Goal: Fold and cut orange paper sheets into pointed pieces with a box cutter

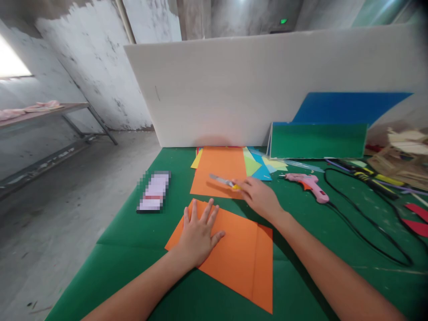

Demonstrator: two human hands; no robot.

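Observation:
My left hand (199,236) lies flat with fingers spread on an orange sheet of paper (234,243) that sits askew on the green tabletop. A crease or layered edge runs down the sheet's right side. Above the paper, my right hand (259,196) is closed around the yellow handle of a utility knife (222,180), its blade pointing left. Beneath the knife, farther back, is a second orange sheet (217,165) on top of several coloured papers.
A phone (154,191) lies to the left. Right of my right hand are a pink glue gun (309,183) with a black cord and yellow-black pliers (374,180). A green board (317,140) and a large white panel (217,93) stand behind.

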